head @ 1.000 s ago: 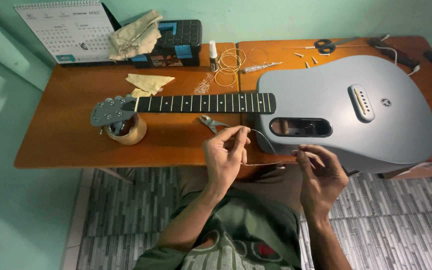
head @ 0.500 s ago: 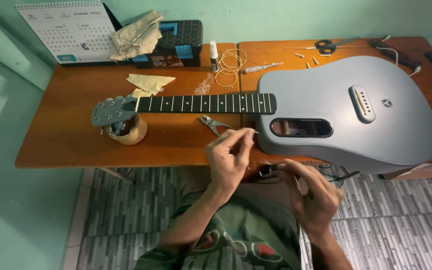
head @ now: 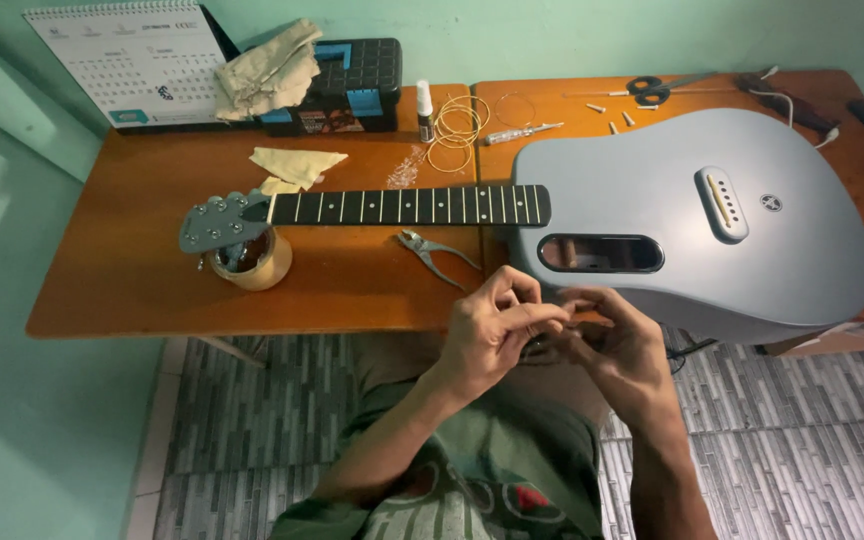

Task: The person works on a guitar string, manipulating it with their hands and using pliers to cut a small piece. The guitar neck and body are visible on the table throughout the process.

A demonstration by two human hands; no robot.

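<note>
Grey guitar is lying on the wooden tabletop; at its near edge, left hand and right hand are meeting, each grip narrow, pinching something too small to identify; pliers are lying just beyond.

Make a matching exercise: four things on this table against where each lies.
Things:
1. pliers
2. scissors
3. tape roll
4. calendar

Places:
A. under the guitar's headstock
B. far left corner, against the wall
C. just below the fretboard
D. far edge, beyond the guitar body

Pairs: 1-C, 2-D, 3-A, 4-B
</note>
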